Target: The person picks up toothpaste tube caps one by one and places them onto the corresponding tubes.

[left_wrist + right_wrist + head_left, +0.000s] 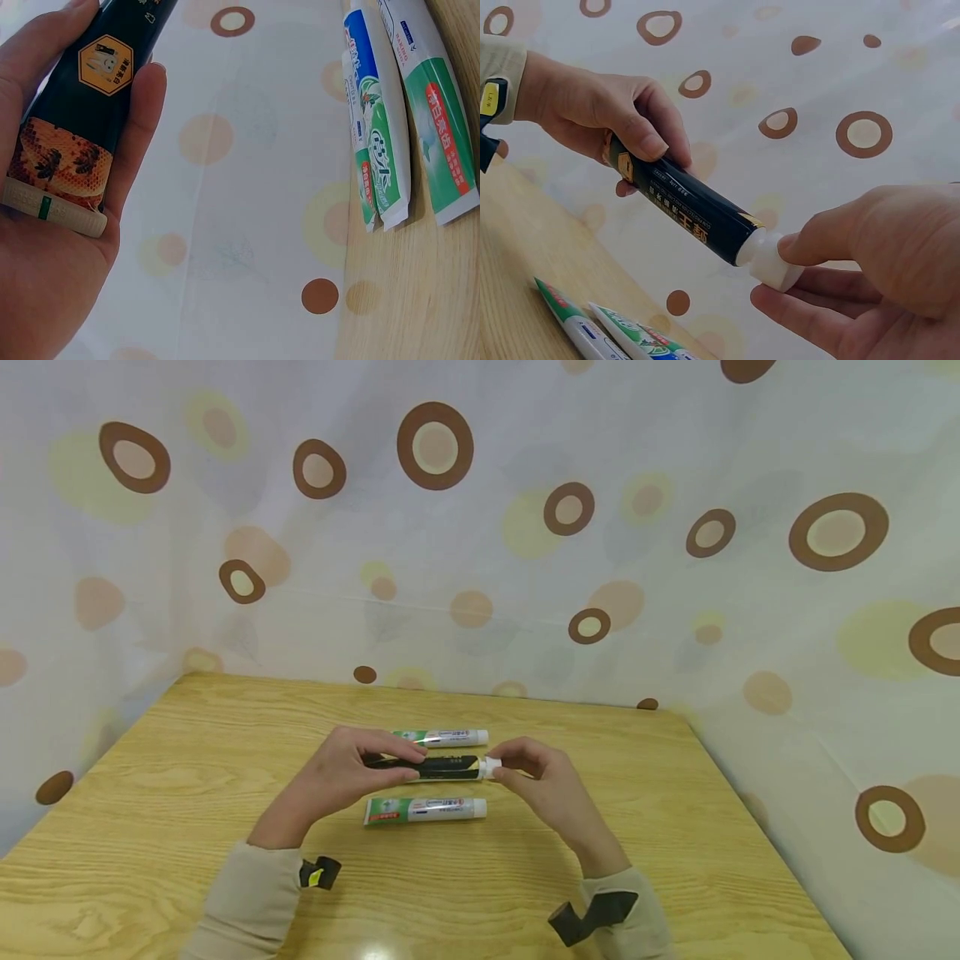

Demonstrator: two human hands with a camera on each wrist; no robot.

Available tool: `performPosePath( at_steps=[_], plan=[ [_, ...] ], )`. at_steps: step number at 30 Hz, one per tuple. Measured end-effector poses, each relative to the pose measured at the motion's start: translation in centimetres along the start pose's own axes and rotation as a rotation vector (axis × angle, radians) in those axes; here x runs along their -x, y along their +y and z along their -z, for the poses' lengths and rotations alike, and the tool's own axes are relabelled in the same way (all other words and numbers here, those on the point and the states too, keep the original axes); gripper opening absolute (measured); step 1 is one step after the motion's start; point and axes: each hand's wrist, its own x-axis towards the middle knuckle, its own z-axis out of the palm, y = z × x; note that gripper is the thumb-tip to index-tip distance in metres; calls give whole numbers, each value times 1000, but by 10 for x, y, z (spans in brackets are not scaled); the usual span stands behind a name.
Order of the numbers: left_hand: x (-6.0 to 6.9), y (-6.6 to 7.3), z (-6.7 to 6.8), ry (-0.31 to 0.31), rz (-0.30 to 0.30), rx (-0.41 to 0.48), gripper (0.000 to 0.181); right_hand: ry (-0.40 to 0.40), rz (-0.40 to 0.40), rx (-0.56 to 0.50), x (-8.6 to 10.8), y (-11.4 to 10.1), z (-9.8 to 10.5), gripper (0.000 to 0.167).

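A black toothpaste tube with a honeycomb picture is held above the table. My left hand grips it round its crimped end, thumb on one side and fingers on the other. At the tube's other end, my right hand pinches the white cap between thumb and fingers. The cap sits at the white neck; whether it is still threaded on cannot be told. A white and green toothpaste tube lies nearer me, and a similar tube lies farther off, partly behind my left fingers.
In the left wrist view, a green and white tube with a blue band lies among the others on the wooden table. A pale sheet with brown rings hangs along the table's back and sides.
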Motion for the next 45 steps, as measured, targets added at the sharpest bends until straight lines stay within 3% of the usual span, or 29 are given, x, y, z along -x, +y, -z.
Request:
performPosePath(
  at_steps=[14,30,40,45],
  plan=[
    [-1,0,-3,-1,-7,0,16,-44,10,-23,2,0,1,23],
    [-1,-1,-2,4,-4,-10,18,-32,-22,-42,2,-1,1,24],
    [-1,-1,-3,2,2,-3,16,-29,45,-20,2,0,2,27],
    [-1,-1,-3,6,11,-1,16,-45,31,-46,2,1,1,26]
  ],
)
